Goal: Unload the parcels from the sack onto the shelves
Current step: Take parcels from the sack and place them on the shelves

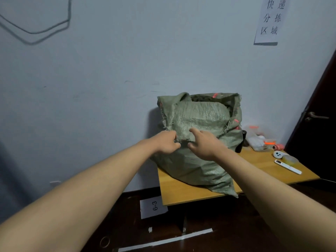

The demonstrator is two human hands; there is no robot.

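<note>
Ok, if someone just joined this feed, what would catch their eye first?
The bulky green woven sack standing on the light wooden table against the wall, its mouth folded down toward the camera. Both bare hands meet at that folded flap: the left hand pinches its frayed edge, the right hand touches it alongside. Next, the white paper sign with Chinese characters, upper right on the wall.

Views: only one, the head camera, so no part of the scene is being shared with another view.
Position: sitting at the person's head, above and behind both outstretched forearms.
Facing: looking forward and somewhat down, toward a wall (109, 70) and a table (190, 190) pushed against it.
Nearness: the forearms are filling the lower corners; the sack (200, 124) on the table is sitting at arm's reach, mid-frame.
Lens: wide-angle, bending the door (320, 113) edge at right.
</note>
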